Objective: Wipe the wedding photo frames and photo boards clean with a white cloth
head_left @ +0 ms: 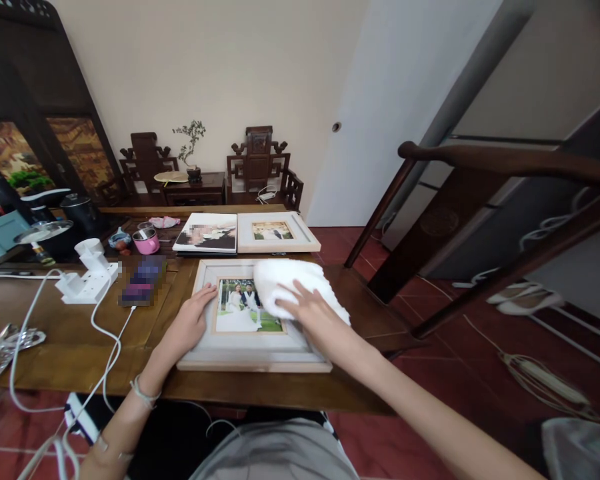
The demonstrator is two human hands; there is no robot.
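A white-framed wedding photo (240, 353) lies flat on the wooden table (80, 360) in front of me. My left hand (193, 320) rests flat on the frame's left edge, fingers stretched out. My right hand (307, 308) presses a white cloth (290, 275) onto the frame's upper right part, fingers spread over the cloth. The cloth covers that corner of the frame.
Behind lie a second white-framed photo (279, 233) and an unframed print (207, 233). To the left are a phone (143, 280) on a cable, a white power strip (87, 277), a pink cup (146, 241) and pots. A dark wooden chair (480, 220) stands at the right.
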